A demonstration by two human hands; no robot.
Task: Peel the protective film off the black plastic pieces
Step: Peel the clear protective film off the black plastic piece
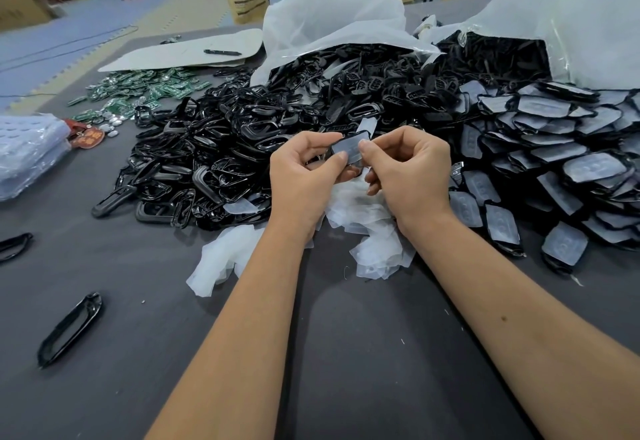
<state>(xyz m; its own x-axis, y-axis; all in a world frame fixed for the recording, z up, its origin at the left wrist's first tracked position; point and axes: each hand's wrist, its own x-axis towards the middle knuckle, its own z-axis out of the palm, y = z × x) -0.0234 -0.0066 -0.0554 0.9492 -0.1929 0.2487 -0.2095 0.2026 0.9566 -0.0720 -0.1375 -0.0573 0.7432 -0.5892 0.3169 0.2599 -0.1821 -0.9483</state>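
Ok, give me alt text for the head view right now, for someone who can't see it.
Both hands, left hand and right hand, pinch one film-covered black piece above a heap of peeled film on a grey table. Film-covered pieces are piled to the right, black frames to the left, and green circuit boards lie further back on the left.

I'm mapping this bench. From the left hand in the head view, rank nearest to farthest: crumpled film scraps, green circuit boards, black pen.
1. Crumpled film scraps: just below the left hand.
2. Green circuit boards: far left.
3. Black pen: beyond them, on the pale board.
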